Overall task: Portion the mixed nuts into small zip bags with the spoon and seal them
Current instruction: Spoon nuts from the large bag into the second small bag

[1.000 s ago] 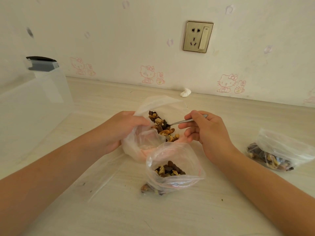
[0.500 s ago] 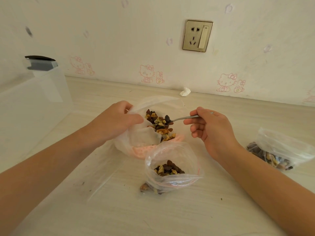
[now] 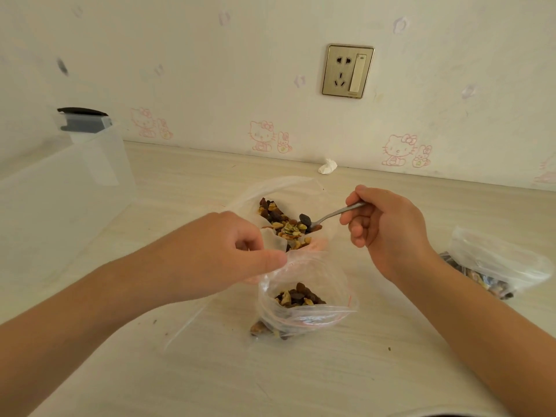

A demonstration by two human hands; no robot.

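A large clear bag of mixed nuts (image 3: 279, 219) lies open in the middle of the counter. Just in front of it stands a small zip bag (image 3: 304, 308), its mouth open and some nuts inside. My left hand (image 3: 222, 254) pinches the rim of the small bag at its far left edge. My right hand (image 3: 388, 227) grips the handle of a metal spoon (image 3: 331, 214). The spoon's bowl carries a heap of nuts and hovers over the large bag.
Another small bag with nuts (image 3: 496, 269) lies at the right. A translucent plastic box (image 3: 63, 191) stands at the left. A crumpled white scrap (image 3: 328, 167) sits by the wall under a socket (image 3: 347, 71). Crumbs dot the counter (image 3: 301, 371).
My right hand lifted the loaded spoon out of the large bag. My left hand let go of the large bag and moved down to pinch the small bag's rim.
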